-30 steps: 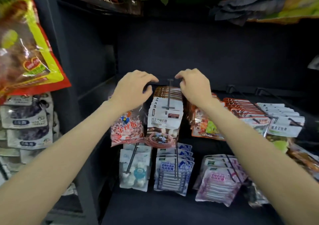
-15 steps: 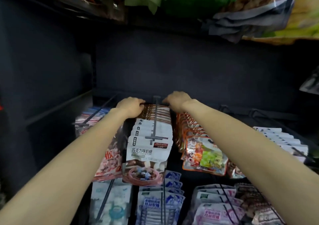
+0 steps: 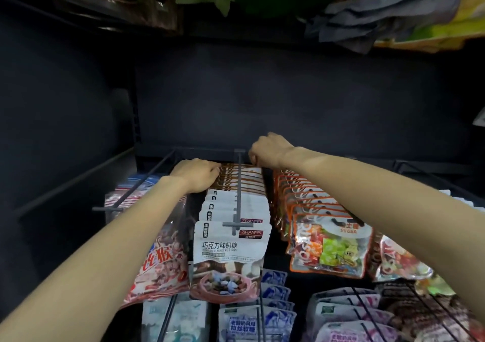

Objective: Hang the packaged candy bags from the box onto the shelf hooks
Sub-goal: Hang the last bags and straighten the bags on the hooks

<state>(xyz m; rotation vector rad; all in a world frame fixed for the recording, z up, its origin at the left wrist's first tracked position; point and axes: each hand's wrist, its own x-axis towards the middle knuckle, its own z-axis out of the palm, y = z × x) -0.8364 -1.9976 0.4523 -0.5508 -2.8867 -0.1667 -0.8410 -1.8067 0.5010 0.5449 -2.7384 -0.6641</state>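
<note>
A grey shelf hook [image 3: 238, 197] runs front to back through a row of candy bags. The front ones are white chocolate milk candy bags [image 3: 231, 250]; behind them hang brown-topped bags [image 3: 242, 177]. My left hand [image 3: 196, 175] curls round the left edge of the brown-topped bags deep on the hook. Near the hook's base, my right hand [image 3: 269, 150] has its fingers curled at the right top corner of the rearmost bags. No box is in view.
Orange sugar candy bags [image 3: 330, 247] hang on the hook to the right, red-and-white bags [image 3: 160, 260] on the left. Lower hooks carry blue and purple packets [image 3: 241, 323]. Large snack bags [image 3: 354, 16] overhang from the shelf above. The dark back panel [image 3: 288, 100] is close behind the hands.
Both hands have slid further back along the hook, from the front bags to the brown-topped ones at the rear. The view has moved closer into the shelf.
</note>
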